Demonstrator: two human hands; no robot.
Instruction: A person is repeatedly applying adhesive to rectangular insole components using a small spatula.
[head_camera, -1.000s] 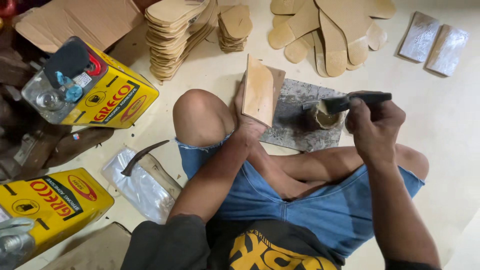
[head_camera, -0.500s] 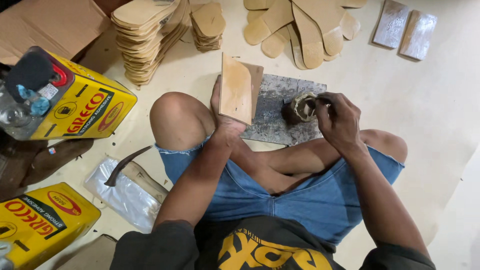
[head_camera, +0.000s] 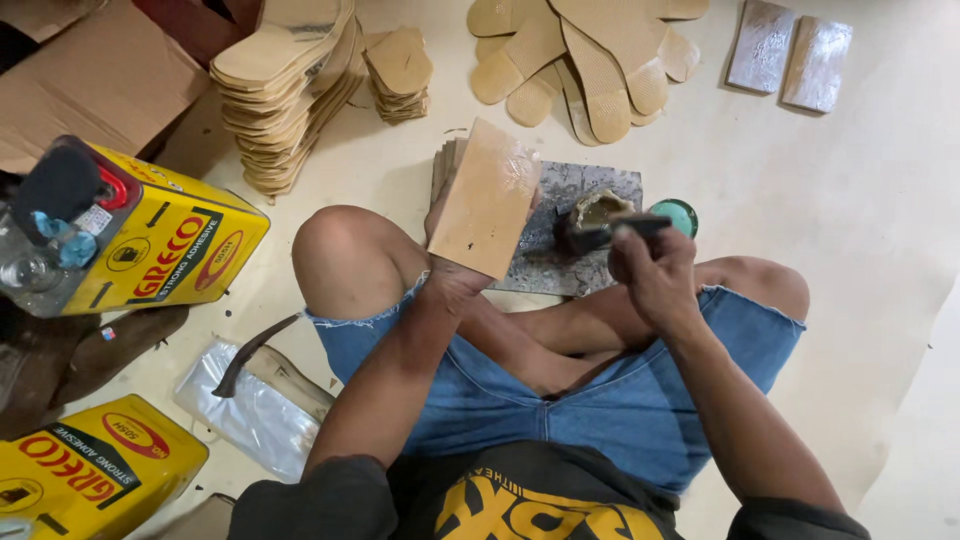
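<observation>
Two yellow rectangular adhesive tins (head_camera: 165, 245) and (head_camera: 90, 475) with red oval labels sit at the floor's left edge, one near the lower left corner. Brown cardboard box (head_camera: 95, 75) at upper left corner. Clear plastic bag (head_camera: 250, 415) between the tins.

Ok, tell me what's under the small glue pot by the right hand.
The glue pot sits on a grey stone slab on the floor. The right hand and the tan board in the left hand cover the slab's near edge.
</observation>
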